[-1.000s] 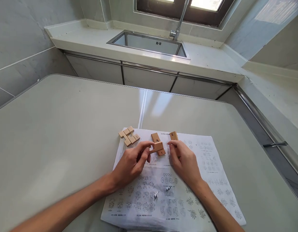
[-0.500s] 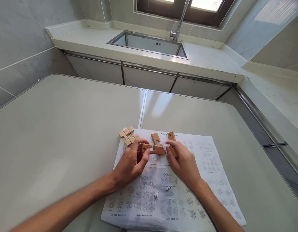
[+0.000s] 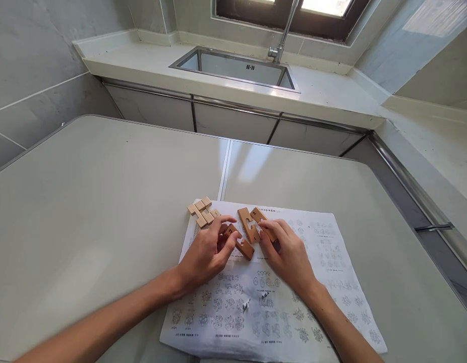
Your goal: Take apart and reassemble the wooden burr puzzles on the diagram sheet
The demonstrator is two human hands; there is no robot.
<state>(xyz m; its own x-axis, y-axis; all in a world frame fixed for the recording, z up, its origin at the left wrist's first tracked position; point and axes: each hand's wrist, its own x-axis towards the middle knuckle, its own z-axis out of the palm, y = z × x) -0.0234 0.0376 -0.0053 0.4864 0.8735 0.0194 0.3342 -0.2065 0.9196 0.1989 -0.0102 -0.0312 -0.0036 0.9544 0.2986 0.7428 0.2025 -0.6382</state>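
Between the thumb and fingers of my left hand (image 3: 209,250) is a notched wooden puzzle piece (image 3: 244,248), tilted down to the right. My right hand (image 3: 284,249) pinches a second puzzle piece (image 3: 258,215) marked 2, whose lower part is covered by the fingers. A third notched piece (image 3: 244,217) lies between the hands, close beside the right hand's piece. Paler wooden pieces (image 3: 200,210) sit in a cluster beyond my left hand. Under everything is a printed instruction sheet (image 3: 332,302) with small line diagrams.
The sheet lies on a pale table (image 3: 85,201) with a seam (image 3: 225,169) down its middle. Behind the table runs a counter (image 3: 135,63) with a sink (image 3: 233,83) and a faucet (image 3: 278,50). Two torn bits (image 3: 246,305) show on the sheet.
The left hand's piece has turned from nearly level to slanting down rightward, uncovering more of the middle piece. The piece marked 2 has tilted leftward towards the middle one.
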